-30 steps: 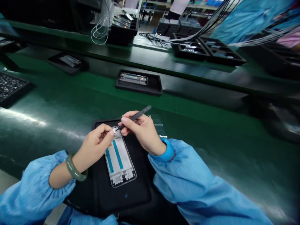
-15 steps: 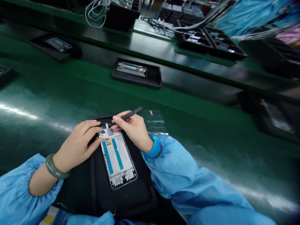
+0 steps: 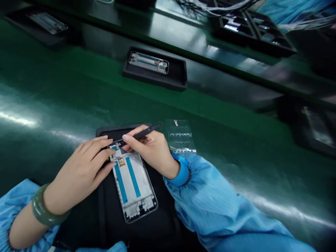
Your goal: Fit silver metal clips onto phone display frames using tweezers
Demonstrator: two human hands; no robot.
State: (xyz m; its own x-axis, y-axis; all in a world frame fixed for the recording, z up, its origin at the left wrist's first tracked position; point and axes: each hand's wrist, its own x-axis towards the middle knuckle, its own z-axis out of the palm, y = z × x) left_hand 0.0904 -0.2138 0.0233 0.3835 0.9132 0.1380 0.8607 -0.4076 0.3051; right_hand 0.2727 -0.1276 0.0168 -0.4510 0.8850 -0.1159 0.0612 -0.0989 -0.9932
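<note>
Right hand [image 3: 151, 152] pinching dark tweezers [image 3: 143, 133], tips at the far end of a phone frame [image 3: 133, 185] whose long axis ran toward the person on a black mat [image 3: 165, 217], left hand [image 3: 81, 173] alongside, its hold unclear

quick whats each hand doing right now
left hand: open, resting on the phone frame
right hand: closed, holding black tweezers
</note>
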